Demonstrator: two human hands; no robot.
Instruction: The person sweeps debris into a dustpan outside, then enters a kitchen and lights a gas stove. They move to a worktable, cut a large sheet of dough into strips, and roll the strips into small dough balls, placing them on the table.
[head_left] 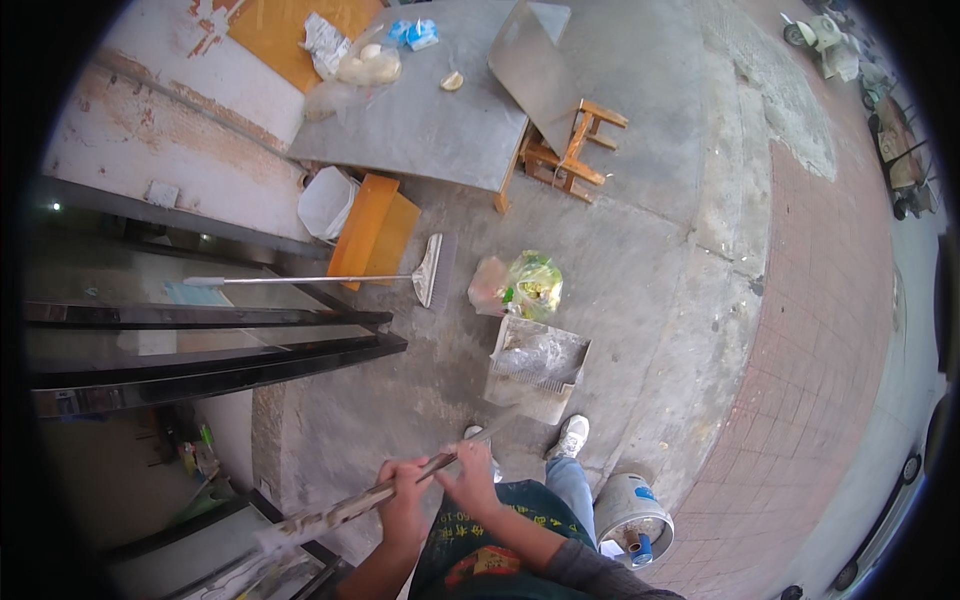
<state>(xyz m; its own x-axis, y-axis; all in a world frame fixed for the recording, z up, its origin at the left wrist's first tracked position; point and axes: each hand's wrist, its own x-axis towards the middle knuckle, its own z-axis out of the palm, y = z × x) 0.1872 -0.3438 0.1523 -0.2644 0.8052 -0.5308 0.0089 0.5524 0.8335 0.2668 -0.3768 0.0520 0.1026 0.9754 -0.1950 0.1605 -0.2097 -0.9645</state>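
Both my hands are closed round a long, worn pole (378,492) that slants from the lower left toward the ground ahead. My left hand (405,490) grips it nearer the upper end, and my right hand (469,480) is just below. The pole's lower end reaches the rear edge of a grey dustpan (541,402) with a toothed edge; it looks like its handle, though the joint is unclear. Greyish-white litter (530,355) lies in the pan, which rests on the ground before my shoes. Just beyond sit a clear bag with green scraps (536,285) and a pinkish bag (489,286).
A white-headed broom (428,270) lies across the left, near a dark door frame (210,365). A grey table (430,130), a wooden stool (575,155) and a white bin (327,203) stand farther off. A metal cylinder (628,500) is by my right leg. Scooters (815,38) stand far right.
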